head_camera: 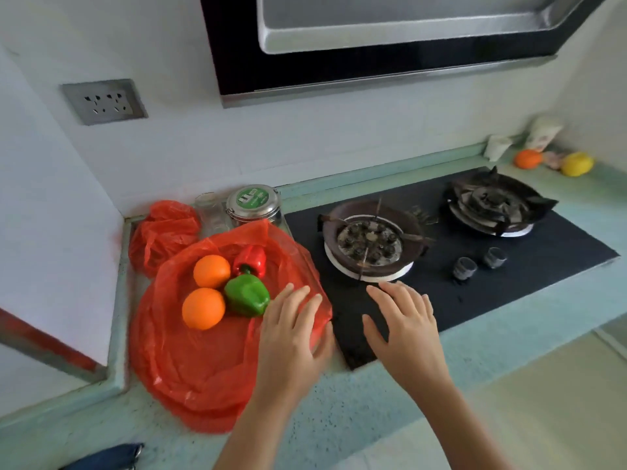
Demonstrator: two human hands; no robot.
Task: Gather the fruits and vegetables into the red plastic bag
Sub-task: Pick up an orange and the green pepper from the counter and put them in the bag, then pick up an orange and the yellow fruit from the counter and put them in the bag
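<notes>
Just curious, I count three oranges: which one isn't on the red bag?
The far-right orange on the counter corner, beside the yellow fruit. The upper orange and lower orange lie on the red bag.

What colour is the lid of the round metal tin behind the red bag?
Green, with white markings; the tin shows in the head view, the only one.

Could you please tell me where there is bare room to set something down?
Free: the counter strip in front of the hob, right of the red bag. Crowded: the back corner, with tin, jar and second bag.
</notes>
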